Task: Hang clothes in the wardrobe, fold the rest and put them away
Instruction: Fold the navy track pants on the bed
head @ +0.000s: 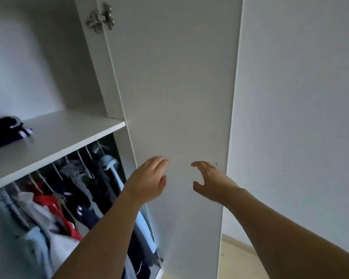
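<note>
The white wardrobe stands open, its door (179, 97) swung out in front of me. Several garments (69, 194) in red, grey, navy and light blue hang on hangers under the shelf (65, 135). A folded dark garment (4, 130) with white stripes lies on the shelf at far left. My left hand (147, 181) reaches toward the inner face of the door, fingers straight, holding nothing. My right hand (210, 180) is beside it near the door's free edge, fingers spread and loosely curved, empty.
A metal hinge (100, 18) joins the door to the wardrobe side at the top. A plain white wall (300, 117) fills the right. A strip of light wooden floor (236, 258) shows below the door.
</note>
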A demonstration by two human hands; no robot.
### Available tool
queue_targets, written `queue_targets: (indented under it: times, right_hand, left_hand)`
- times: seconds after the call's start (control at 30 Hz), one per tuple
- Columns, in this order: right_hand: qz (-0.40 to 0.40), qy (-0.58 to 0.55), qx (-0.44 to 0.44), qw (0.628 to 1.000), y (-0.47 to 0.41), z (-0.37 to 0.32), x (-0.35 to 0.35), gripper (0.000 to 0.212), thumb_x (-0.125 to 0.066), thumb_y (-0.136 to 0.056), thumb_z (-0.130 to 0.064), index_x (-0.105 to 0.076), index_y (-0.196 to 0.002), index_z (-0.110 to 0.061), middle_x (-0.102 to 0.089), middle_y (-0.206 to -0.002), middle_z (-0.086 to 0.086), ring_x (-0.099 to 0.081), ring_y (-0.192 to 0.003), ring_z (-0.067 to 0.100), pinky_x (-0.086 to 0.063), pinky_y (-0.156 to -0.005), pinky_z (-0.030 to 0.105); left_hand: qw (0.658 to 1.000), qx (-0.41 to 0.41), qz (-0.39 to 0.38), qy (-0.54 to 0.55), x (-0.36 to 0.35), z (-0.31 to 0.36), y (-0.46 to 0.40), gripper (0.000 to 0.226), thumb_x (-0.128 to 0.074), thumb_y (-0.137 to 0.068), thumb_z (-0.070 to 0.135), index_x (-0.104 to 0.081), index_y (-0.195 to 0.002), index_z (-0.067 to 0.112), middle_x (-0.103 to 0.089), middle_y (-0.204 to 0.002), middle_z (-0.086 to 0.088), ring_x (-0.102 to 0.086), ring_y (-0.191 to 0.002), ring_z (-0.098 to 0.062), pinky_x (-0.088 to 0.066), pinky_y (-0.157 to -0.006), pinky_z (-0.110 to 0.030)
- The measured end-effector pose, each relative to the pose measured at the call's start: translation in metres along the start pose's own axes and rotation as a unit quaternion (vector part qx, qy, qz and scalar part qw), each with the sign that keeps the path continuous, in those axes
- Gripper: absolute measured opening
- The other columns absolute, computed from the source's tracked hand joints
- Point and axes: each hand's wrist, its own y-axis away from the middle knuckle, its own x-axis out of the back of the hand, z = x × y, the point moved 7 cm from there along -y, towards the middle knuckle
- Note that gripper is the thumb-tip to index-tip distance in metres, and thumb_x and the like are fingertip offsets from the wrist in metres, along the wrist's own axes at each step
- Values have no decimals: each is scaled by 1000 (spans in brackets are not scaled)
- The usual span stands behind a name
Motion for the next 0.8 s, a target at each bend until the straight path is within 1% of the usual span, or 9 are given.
queue_targets:
  times: [0.1, 0.17, 0.23, 0.3, 0.37, 0.43, 0.5, 0.67, 0.8]
  right_hand:
    - [-9, 5, -50, 999, 48, 54, 17, 56, -52, -91, -31, -31, -143, -24, -33, -150, -7, -42, -130, 16, -36, -103, 27]
    - [-3, 16, -86, 996, 85, 96, 41, 56, -51, -92, -31, -31, -143, -24, -32, -150, -8, -43, -128, 15, -37, -102, 28]
    - [12, 22, -117, 993, 120, 130, 66, 56, -51, -91, -32, -31, -143, -25, -33, -149, -9, -44, -126, 14, -38, -99, 27]
    - [37, 19, -153, 987, 163, 166, 95, 56, -51, -91, -31, -31, -143, -25, -33, -149, -9, -43, -128, 14, -37, -98, 27]
    - [56, 16, -185, 981, 204, 200, 118, 56, -52, -90, -31, -33, -142, -24, -35, -148, -8, -43, -127, 14, -37, -99, 27]
    - [73, 17, -214, 974, 246, 233, 141, 55, -53, -90, -31, -35, -141, -23, -36, -147, -8, -46, -124, 15, -39, -98, 28]
    - [81, 21, -234, 969, 280, 258, 161, 55, -54, -89, -31, -35, -141, -23, -36, -147, -8, -47, -123, 15, -41, -98, 29]
    - [98, 23, -284, 953, 351, 319, 201, 54, -52, -90, -30, -35, -141, -22, -35, -148, -8, -46, -124, 16, -39, -95, 28]
    - [106, 22, -318, 942, 394, 371, 225, 56, -53, -91, -29, -34, -142, -21, -34, -149, -6, -45, -125, 17, -39, -98, 29]
  left_hand:
    - [999, -33, -6, 15, -15, 64, -15, 47, -40, -82, 24, -60, -119, 4, -60, -120, -8, -53, -114, -21, -49, -90, -29]
    - [997, -64, -5, 31, -17, 120, -31, 46, -40, -82, 26, -60, -117, 4, -61, -119, -8, -51, -113, -20, -51, -86, -29]
    - [995, -85, -14, 39, -21, 170, -46, 47, -40, -82, 27, -60, -118, 4, -61, -119, -8, -55, -113, -22, -54, -82, -31]
    - [992, -116, -9, 42, -19, 231, -59, 43, -48, -84, 24, -58, -121, 5, -59, -123, -7, -57, -115, -23, -56, -81, -33]
    - [988, -145, -9, 52, -21, 289, -69, 42, -57, -87, 19, -54, -127, 5, -55, -129, -6, -52, -122, -23, -53, -86, -33]
    - [983, -174, -11, 56, -23, 347, -77, 45, -52, -93, 21, -47, -135, 8, -46, -140, -2, -40, -132, -18, -45, -93, -30]
    - [979, -197, -5, 62, -25, 392, -87, 47, -47, -95, 24, -42, -139, 9, -40, -145, 0, -32, -137, -16, -39, -98, -28]
    - [970, -231, -13, 76, -34, 486, -112, 48, -43, -97, 24, -38, -142, 9, -37, -148, -3, -29, -139, -17, -29, -107, -24]
    - [963, -250, -43, 85, -62, 551, -132, 49, -41, -98, 27, -35, -144, 10, -34, -150, -2, -26, -140, -16, -27, -109, -25]
